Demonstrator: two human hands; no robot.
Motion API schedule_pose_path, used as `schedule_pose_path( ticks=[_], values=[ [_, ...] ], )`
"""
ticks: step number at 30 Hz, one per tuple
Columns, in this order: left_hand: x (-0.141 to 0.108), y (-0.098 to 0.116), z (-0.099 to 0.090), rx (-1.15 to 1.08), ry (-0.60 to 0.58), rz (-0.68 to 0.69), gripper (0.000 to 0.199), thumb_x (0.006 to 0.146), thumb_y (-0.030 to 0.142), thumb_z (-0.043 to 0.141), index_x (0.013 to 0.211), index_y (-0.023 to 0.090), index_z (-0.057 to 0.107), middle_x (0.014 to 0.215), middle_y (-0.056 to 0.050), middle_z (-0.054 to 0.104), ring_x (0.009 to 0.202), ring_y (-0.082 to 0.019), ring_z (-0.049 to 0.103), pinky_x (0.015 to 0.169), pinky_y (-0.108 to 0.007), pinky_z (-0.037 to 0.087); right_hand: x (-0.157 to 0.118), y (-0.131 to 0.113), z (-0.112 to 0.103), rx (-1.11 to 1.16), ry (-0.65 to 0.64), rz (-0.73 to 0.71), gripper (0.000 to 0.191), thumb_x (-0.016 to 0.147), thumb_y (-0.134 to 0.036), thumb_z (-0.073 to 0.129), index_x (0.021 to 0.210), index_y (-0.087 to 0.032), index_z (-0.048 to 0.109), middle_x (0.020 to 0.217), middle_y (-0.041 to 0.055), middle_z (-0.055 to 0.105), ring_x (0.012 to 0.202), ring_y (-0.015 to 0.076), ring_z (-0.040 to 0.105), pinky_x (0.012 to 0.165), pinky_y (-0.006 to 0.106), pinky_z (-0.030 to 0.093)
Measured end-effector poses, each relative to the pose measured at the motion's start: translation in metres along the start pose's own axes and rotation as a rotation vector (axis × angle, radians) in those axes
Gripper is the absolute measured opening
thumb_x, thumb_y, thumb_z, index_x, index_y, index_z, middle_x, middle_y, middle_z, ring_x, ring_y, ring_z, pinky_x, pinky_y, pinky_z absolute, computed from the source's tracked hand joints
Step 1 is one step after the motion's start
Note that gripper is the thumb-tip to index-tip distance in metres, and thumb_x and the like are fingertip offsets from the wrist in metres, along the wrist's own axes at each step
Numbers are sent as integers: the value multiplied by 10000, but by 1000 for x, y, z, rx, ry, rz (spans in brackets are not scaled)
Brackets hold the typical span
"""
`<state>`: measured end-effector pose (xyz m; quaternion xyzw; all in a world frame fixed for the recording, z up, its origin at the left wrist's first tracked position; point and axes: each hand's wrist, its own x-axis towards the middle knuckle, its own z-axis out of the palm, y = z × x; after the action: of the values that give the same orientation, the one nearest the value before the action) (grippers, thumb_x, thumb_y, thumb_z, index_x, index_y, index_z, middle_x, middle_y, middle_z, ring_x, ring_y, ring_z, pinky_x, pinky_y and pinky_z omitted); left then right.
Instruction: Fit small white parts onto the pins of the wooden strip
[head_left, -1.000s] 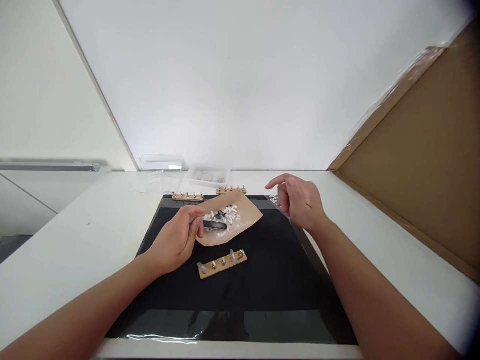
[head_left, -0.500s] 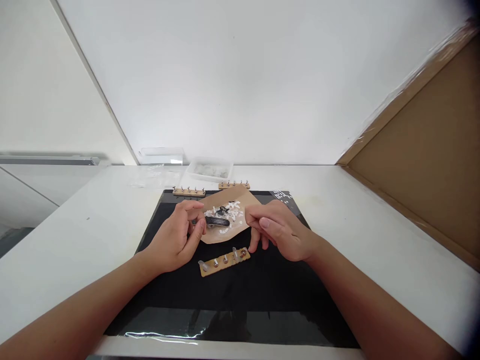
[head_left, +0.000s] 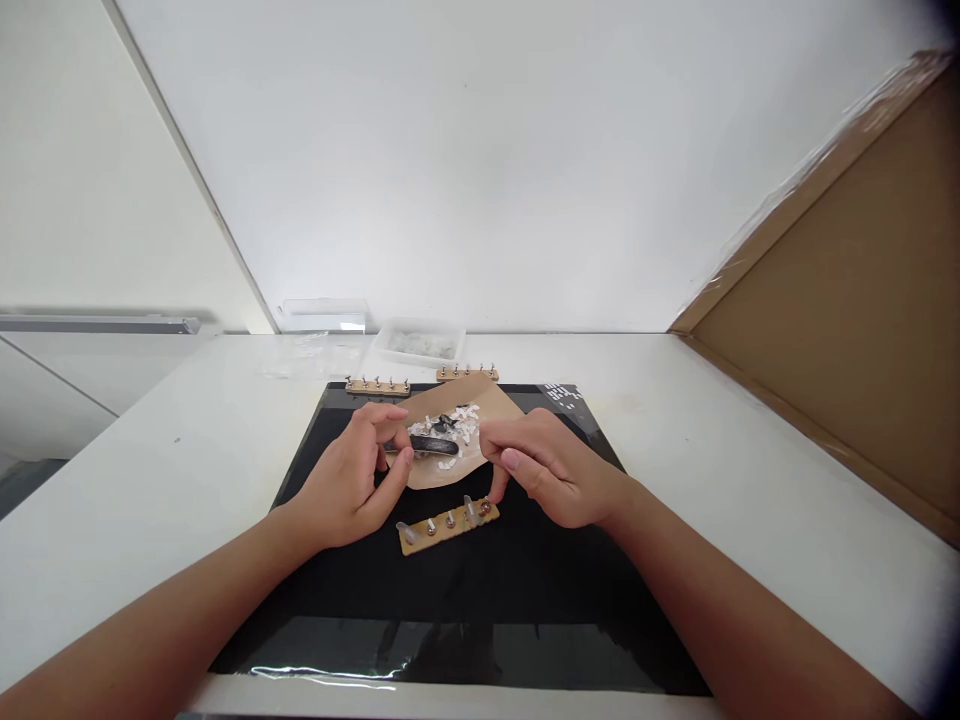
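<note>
My left hand [head_left: 356, 478] is bent round one end of a dark, curved, flat tool [head_left: 435, 445], pinched at the thumb and fingers; its exact kind is unclear. The tool's free end lies over a brown paper sheet [head_left: 424, 480] holding small white pieces [head_left: 469, 425] and a crumpled black scrap [head_left: 444, 423]. My right hand [head_left: 551, 465] is curled, thumb against the index finger; whatever is in it is hidden. One right fingertip reaches down to the right end of a tan strip [head_left: 431, 540] with several metal posts, some bearing clear, nail-shaped tips [head_left: 470, 508].
A shiny black mat [head_left: 465, 600] lies under everything. Two similar post strips, one left [head_left: 379, 387] and one right [head_left: 467, 374], stand at its back edge. Behind are a clear tray [head_left: 421, 340] and plastic packaging [head_left: 311, 350]. White labels [head_left: 561, 393] lie at the back-right corner.
My right hand has shifted slightly left, its lower fingers tucked in more, with one fingertip still at the strip's right end. My left hand and the dark tool are nearly unmoved.
</note>
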<state>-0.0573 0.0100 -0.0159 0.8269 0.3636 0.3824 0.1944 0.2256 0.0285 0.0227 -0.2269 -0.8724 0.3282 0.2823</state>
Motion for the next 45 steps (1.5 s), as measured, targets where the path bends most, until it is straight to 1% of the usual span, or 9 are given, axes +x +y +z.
schedule_pose_path(
  ticks=[10,17,23,29,34,37,39,42,45],
  values=[
    [1,0,0,9,-17,23,464,1012,146,527,1419,250,330,935,-7,593,694,-147,564,684,-327,487,-3,-1,-9,-54,111,11,403,1090,-505,329,830,-243,491,536,-42,599,460,143,572,566,285,416],
    [1,0,-2,43,-31,14,425,1009,154,534,1390,242,366,954,-20,597,721,-159,581,676,-333,494,-15,20,-38,-317,506,204,449,1060,-591,259,960,-269,555,502,-57,335,452,183,353,527,335,280],
    [1,-3,-1,56,-20,2,412,1011,175,544,1385,232,379,971,-39,609,770,-178,587,679,-336,516,-22,42,-58,-517,679,341,395,1032,-524,266,1026,-257,557,585,-25,450,536,204,458,579,334,305],
    [3,-4,-3,87,-9,-39,360,1002,209,570,1337,226,440,1063,-65,602,845,-192,616,690,-334,549,-20,54,-56,-583,536,461,314,1015,-496,370,996,-247,560,611,-28,526,573,193,519,589,319,333],
    [7,1,-5,189,-4,-17,260,991,203,572,1245,224,520,1028,-64,608,998,-235,609,680,-302,559,-11,54,-41,-658,405,416,214,981,-439,515,991,-240,595,735,-22,585,654,170,559,625,300,383],
    [11,2,-8,264,41,-22,153,1000,228,565,1154,219,564,990,-62,632,1017,-243,602,673,-298,552,-8,52,-34,-668,365,353,218,995,-428,528,1059,-243,625,980,35,645,850,203,630,717,319,454],
    [14,-1,-11,322,72,-35,81,1034,251,525,1091,224,575,922,-47,661,1031,-250,615,751,-333,558,-7,52,-32,-650,337,322,264,1008,-445,525,1142,-243,631,1115,71,626,969,232,637,803,352,497],
    [18,-9,-18,346,139,-73,149,1092,276,421,1128,229,558,826,-15,701,1039,-253,660,902,-392,536,-7,54,-31,-636,318,288,322,1019,-462,521,1225,-241,631,1217,106,587,1114,276,612,956,425,512],
    [23,-21,-27,386,240,-129,180,1103,310,410,1155,222,559,819,-9,736,1036,-253,683,904,-383,522,-8,57,-32,-669,330,300,362,1020,-483,519,1273,-248,629,1316,130,555,1251,327,568,1078,515,463]
  ],
)
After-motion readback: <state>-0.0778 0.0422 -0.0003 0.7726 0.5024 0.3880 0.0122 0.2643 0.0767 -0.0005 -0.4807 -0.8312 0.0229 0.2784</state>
